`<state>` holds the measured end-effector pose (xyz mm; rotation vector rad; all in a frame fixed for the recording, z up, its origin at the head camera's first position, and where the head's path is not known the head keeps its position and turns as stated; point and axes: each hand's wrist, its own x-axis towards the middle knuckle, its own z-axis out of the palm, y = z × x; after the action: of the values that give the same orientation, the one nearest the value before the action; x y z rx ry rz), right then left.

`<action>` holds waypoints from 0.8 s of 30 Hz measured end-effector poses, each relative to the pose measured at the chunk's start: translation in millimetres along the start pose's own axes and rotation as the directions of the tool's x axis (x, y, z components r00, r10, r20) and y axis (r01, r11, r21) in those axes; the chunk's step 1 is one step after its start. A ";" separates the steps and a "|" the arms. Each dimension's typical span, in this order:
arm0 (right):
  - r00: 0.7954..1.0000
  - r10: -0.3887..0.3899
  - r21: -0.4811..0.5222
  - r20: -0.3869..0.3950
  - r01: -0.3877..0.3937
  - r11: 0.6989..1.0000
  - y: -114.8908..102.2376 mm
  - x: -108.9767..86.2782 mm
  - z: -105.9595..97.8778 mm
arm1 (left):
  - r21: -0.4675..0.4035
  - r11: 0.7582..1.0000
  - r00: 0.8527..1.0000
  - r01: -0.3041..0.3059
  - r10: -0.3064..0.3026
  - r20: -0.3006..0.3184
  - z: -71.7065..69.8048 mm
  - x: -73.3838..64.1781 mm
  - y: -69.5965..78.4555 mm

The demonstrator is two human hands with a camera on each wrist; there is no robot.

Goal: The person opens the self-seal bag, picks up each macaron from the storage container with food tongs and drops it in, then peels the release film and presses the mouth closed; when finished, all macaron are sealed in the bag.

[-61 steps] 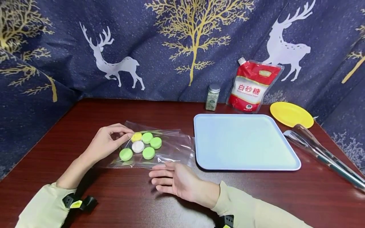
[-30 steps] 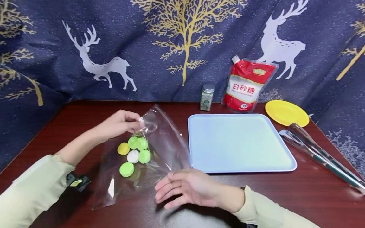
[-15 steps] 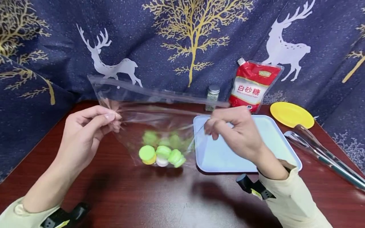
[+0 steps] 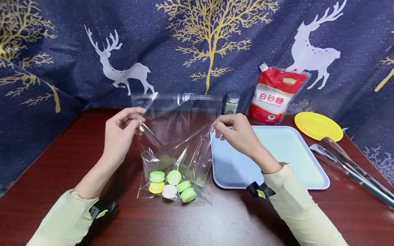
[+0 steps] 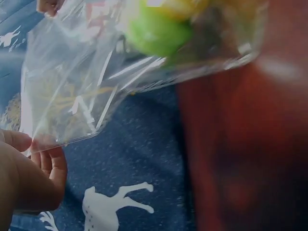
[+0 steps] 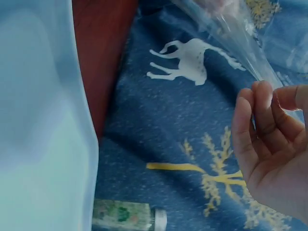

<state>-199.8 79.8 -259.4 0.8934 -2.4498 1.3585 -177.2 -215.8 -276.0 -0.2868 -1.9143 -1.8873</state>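
A clear zip bag (image 4: 175, 126) stands upright in the head view, its top band level with the table's back edge. Several macarons lie at its bottom: a yellow one (image 4: 156, 187), a white one (image 4: 169, 192) and green ones (image 4: 174, 177). My left hand (image 4: 121, 131) pinches the bag's left side below the top band. On the opposite side, my right hand (image 4: 237, 131) pinches the bag's edge between thumb and fingertips. The left wrist view has the left fingers on the film (image 5: 72, 96), with blurred macarons above. In the right wrist view the right fingertips (image 6: 262, 94) grip the gathered film.
Right of the bag lies a pale blue tray (image 4: 277, 164), partly under my right forearm. Metal tongs (image 4: 347, 167) and a yellow plate (image 4: 318, 126) are farther right. A spice jar (image 4: 231, 103) and a red sugar pouch (image 4: 275, 95) stand at the back.
The bag was lying flat under my left hand, then was lifted and turned upright. My right hand came up from open to pinch its right side. The macarons slid to the bottom.
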 end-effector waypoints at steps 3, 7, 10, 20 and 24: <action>0.999 0.039 -0.018 0.011 -0.039 0.999 7.0 6.8 2.1 | -0.048 0.999 1.000 0.024 -0.023 0.020 3.3 10.4 -4.0; 0.991 0.123 -0.068 0.050 -0.120 0.990 16.0 11.8 -0.5 | -0.134 0.981 0.990 0.142 -0.138 0.042 5.3 17.0 -8.3; 0.987 0.155 -0.148 0.047 -0.147 0.978 20.7 13.7 -4.9 | -0.152 0.977 0.988 0.152 -0.149 0.035 2.8 14.8 -9.9; 0.963 -0.212 -0.340 -0.166 0.146 0.929 -20.1 18.1 -12.8 | 0.013 1.000 0.991 -0.020 0.021 -0.131 12.7 6.8 -5.9; 0.919 -0.384 -0.320 -0.093 0.338 0.885 -45.0 23.7 6.0 | 0.112 0.991 0.991 -0.069 0.080 -0.103 23.6 -0.9 -4.0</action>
<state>-191.3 47.4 -220.6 1.0575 -2.1512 0.8651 -181.9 -192.5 -279.4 -0.2154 -1.8994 -1.7086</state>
